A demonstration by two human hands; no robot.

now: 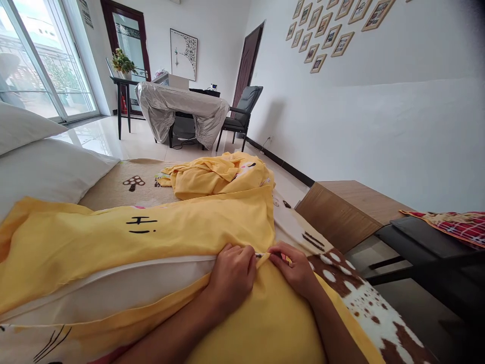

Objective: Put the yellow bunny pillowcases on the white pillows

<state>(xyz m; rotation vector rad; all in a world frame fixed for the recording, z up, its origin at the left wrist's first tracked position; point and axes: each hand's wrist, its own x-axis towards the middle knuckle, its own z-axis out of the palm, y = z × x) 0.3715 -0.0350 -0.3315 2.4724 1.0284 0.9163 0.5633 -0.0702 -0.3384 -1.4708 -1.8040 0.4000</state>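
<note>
A yellow fabric cover (182,227) printed with "Hi!" lies across the bed in front of me. Its long opening gapes on the left, showing a smooth white insert (125,288). My left hand (234,273) is closed over the edges where the gap narrows, gripping the fabric. Just to the right, my right hand (291,265) pinches the edge near the cover's corner. Between the hands, a short strip of yellow edging and a small dark, shiny bit show, perhaps part of a zipper. The fingertips are partly hidden.
Behind the cover sits a crumpled yellow cloth (223,174) on a patterned blanket (109,187). White pillows (56,167) lie at left. A wooden cabinet (337,212) and a black chair (417,242) stand to the right. Farther back is a draped table (182,101).
</note>
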